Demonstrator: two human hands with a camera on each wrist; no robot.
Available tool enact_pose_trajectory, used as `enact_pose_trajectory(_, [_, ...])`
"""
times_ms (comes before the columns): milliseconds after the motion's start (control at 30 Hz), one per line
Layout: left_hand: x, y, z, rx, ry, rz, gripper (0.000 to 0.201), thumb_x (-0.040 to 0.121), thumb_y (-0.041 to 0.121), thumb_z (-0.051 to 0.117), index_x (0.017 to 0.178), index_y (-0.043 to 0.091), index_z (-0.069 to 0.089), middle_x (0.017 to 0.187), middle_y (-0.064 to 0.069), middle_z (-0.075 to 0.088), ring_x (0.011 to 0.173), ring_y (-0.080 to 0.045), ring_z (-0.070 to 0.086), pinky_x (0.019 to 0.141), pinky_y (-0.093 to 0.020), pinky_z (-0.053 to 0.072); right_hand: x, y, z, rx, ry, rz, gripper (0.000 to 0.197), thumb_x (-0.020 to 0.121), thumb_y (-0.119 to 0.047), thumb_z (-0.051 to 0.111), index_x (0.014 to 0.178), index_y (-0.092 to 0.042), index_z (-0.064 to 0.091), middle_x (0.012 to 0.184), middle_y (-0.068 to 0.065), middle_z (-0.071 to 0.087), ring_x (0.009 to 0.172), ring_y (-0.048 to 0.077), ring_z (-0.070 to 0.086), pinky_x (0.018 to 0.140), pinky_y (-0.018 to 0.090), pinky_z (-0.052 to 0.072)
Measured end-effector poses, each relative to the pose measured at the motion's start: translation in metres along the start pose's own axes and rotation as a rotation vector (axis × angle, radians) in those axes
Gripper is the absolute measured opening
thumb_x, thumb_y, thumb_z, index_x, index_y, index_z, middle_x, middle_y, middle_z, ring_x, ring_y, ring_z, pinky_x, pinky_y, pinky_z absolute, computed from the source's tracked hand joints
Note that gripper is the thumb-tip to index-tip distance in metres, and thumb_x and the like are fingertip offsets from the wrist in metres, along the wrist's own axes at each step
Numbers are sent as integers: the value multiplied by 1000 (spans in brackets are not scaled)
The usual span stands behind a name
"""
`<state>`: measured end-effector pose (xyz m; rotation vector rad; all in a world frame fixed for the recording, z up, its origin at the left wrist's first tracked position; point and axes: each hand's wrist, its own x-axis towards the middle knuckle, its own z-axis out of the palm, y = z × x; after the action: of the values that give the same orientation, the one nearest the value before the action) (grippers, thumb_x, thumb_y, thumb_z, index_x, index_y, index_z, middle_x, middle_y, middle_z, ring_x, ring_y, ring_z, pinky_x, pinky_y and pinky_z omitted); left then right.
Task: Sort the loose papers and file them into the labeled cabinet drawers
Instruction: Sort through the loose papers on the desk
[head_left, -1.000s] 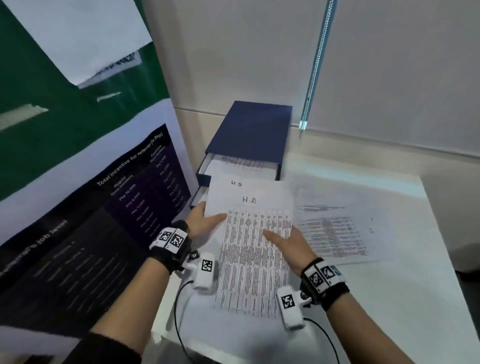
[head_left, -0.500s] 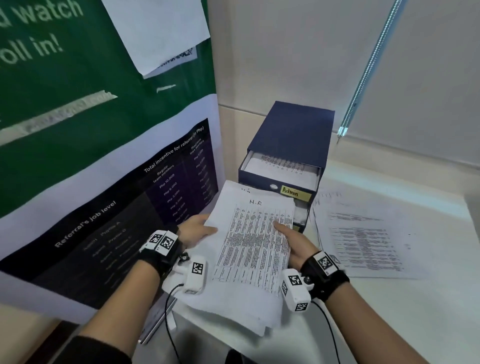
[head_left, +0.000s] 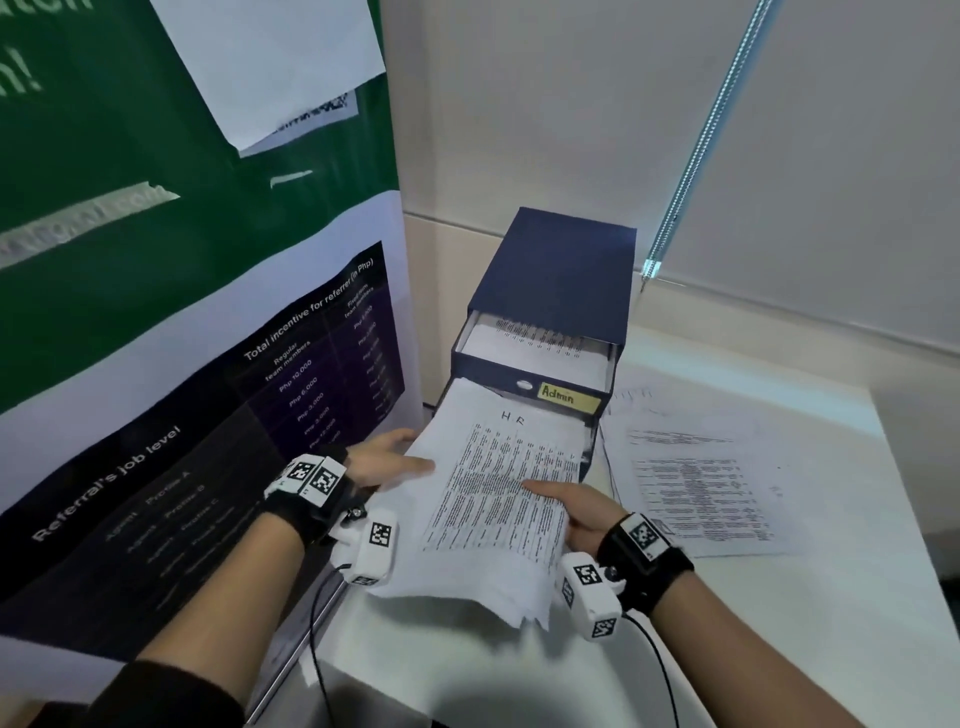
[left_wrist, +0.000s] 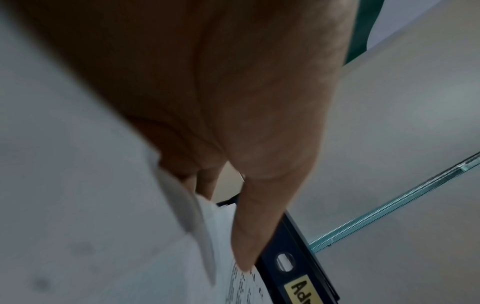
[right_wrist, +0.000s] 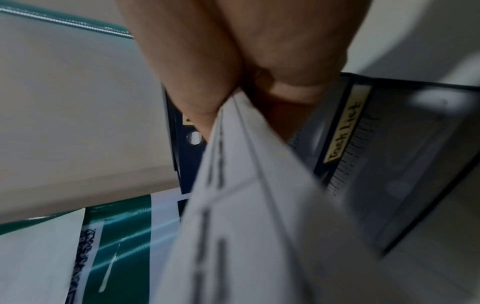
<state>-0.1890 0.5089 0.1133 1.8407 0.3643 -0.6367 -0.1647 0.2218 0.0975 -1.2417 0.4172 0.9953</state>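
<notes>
HR stack (head_left: 498, 499) pinched both sides: left hand (head_left: 387, 465) at left edge, right hand (head_left: 576, 512) at right. Long axis aimed straight at cabinet (head_left: 558, 291), far end poking under open Admin drawer (head_left: 540, 374). Just needs forward push, looks like.

The right hand (right_wrist: 249, 67) pinched a sheaf of printed papers (right_wrist: 249, 205) before a dark blue drawer front (right_wrist: 188, 164) beside a yellow handwritten label (right_wrist: 346, 125).

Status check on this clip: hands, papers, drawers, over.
Left hand and right hand both grip the HR stack. Its far edge sits below the open Admin drawer. More papers lie on the table, right of the cabinet.
</notes>
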Motion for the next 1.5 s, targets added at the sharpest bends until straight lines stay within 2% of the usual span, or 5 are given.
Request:
enact_pose_trajectory(333, [30, 9, -2, -163, 142, 67, 30, 93, -1, 58, 123, 2, 58, 112, -14, 68, 102, -32, 67, 96, -46, 51, -18, -26, 0, -24, -110, 31, 33, 92, -24, 66, 120, -6, 66, 115, 16, 70, 103, 30, 69, 84, 40, 58])
enact_pose_trajectory(633, [65, 12, -2, 69, -114, 50, 74, 70, 44, 84, 133, 19, 56, 121, 6, 68, 109, -13, 66, 99, -37, 51, -9, -46, -19, -110, 126, -10, 7, 92, -6, 64, 89, 1, 61, 59, 5, 59, 31, 5, 43, 29, 12, 31])
enact_pose_trajectory(933, [52, 37, 0, 29, -133, 47, 49, 89, 24, 70, 132, 19, 46, 87, -4, 68, 50, -9, 57, 41, -22, 43, -13, -27, -47, 49, 227, -66, 58, 84, -4, 73, 135, 3, 46, 79, 4, 66, 52, 9, 58, 38, 16, 43])
enact_pose_trajectory(1133, [66, 51, 15, -107, -108, -26, 60, 87, 13, 71, 137, 16, 37, 100, -16, 67, 59, -19, 70, 44, -29, 55, 16, -47, -27, 86, 331, -186, 39, 89, -8, 69, 124, -2, 52, 116, 10, 64, 92, 18, 64, 55, 22, 56])
enact_pose_trajectory(1500, [102, 56, 32, -14, 485, 87, 15, 83, 9, 74, 85, 13, 60, 57, -4, 63, 40, -9, 55, 46, -20, 48, 10, -50, -36, -84, 376, -435, 45, 84, 9, 67, 119, -7, 45, 83, 20, 65, 59, 26, 68, 62, 35, 61])
